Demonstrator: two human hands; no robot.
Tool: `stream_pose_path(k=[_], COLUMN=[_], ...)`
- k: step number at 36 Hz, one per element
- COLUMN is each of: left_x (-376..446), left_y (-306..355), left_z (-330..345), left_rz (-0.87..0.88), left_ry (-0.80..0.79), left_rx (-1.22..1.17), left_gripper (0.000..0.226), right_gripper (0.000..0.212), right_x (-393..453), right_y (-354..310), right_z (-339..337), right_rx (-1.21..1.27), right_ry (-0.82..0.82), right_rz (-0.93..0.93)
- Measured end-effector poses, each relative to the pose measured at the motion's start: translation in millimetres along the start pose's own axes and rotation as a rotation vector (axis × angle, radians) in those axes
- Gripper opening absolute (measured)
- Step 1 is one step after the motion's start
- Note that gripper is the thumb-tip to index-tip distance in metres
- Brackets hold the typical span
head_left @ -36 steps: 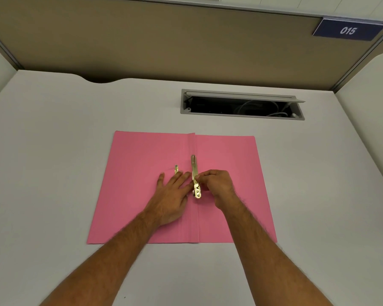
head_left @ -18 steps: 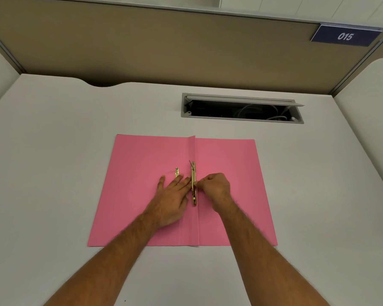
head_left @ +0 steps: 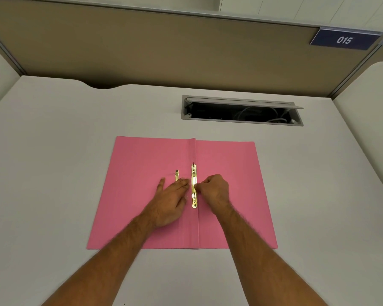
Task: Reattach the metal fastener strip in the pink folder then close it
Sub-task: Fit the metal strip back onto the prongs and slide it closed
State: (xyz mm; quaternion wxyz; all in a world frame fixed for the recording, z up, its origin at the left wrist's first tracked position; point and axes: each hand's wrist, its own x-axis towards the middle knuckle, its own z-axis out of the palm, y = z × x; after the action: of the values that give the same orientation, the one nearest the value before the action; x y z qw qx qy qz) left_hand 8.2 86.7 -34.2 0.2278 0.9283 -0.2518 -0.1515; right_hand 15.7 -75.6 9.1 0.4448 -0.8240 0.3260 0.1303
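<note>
Head cam: strip [head_left: 194, 189] now flat on spine, right hand [head_left: 212, 189] pinching it, left hand [head_left: 173, 199] open, flat.

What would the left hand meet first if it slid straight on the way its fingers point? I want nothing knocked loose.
Probably the small brass piece lying just beyond the left hand fingertips on the pink folder; the long metal fastener strip lies alongside, to the right.

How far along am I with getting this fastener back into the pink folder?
Done: the metal strip lies along the open pink folder's spine. In hand: your right hand pinches it, while your left hand presses the cover flat. Left: a second brass piece lies loose, and the folder isn't closed.
</note>
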Motion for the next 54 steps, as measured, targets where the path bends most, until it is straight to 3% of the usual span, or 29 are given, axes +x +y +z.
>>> stream_pose_path(k=[10, 17, 24, 31, 43, 46, 49, 54], left_x=[28, 51, 46, 39, 41, 45, 48, 51], left_y=[11, 13, 6, 9, 1, 4, 6, 6], left_z=[-2, -8, -1, 7, 3, 1, -1, -1], left_rz=[-0.143, -0.209, -0.177, -0.254, -0.231, -0.260, -0.277, -0.284], left_ry=[0.207, 0.223, 0.255, 0.329, 0.175, 0.152, 0.132, 0.122], left_rx=[-0.170, -0.285, -0.174, -0.263, -0.194, -0.153, -0.142, -0.134], left_gripper=[0.052, 0.053, 0.061, 0.064, 0.094, 0.097, 0.098, 0.098], right_gripper=[0.023, 0.028, 0.031, 0.030, 0.028, 0.017, 0.019, 0.011], right_x=[4, 10, 14, 17, 19, 25, 29, 35], right_y=[3, 8, 13, 14, 2, -1, -7, -11], right_z=[-4, -5, -1, 1, -7, -9, -8, -4], right_rx=[-0.202, -0.246, -0.282, -0.291, -0.288, -0.152, -0.013, -0.037], right_ry=[0.000, 0.007, 0.023, 0.028, -0.024, -0.046, -0.054, -0.061], right_rz=[-0.001, -0.024, -0.049, -0.049, -0.016, -0.102, -0.266, -0.451])
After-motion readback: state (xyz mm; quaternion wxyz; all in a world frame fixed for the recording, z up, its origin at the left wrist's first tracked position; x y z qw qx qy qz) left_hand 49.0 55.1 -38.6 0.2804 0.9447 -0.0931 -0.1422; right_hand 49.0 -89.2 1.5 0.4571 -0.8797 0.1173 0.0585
